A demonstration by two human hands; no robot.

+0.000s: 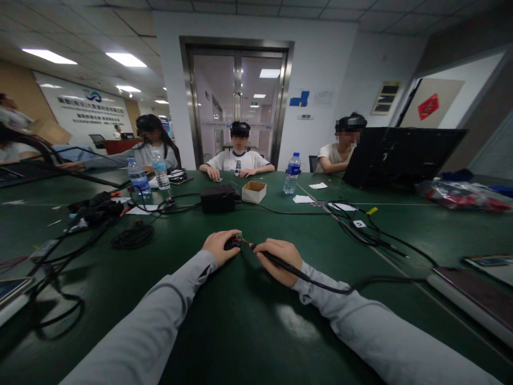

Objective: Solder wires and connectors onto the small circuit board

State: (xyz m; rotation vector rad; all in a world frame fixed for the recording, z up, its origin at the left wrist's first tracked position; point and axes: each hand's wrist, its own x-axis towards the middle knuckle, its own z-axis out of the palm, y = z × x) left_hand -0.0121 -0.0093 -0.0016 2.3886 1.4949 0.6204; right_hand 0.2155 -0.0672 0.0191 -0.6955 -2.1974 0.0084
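Note:
My left hand (218,246) rests on the green table (248,321), fingers curled over a small dark part (233,243) with a bit of circuit board at its top. My right hand (279,258) is closed round a black pen-shaped tool (276,260), held like a pen, its thin tip pointing left at the small part. A black cable (360,282) runs from the tool back over my right sleeve and off to the right. Both sleeves are grey.
A black box (217,198) and a small cardboard box (254,191) stand beyond my hands. Coiled cables (132,236) lie left, more wires (360,227) right. Water bottles (292,173) stand farther back. Three people sit across the table. A black laptop (396,155) is far right.

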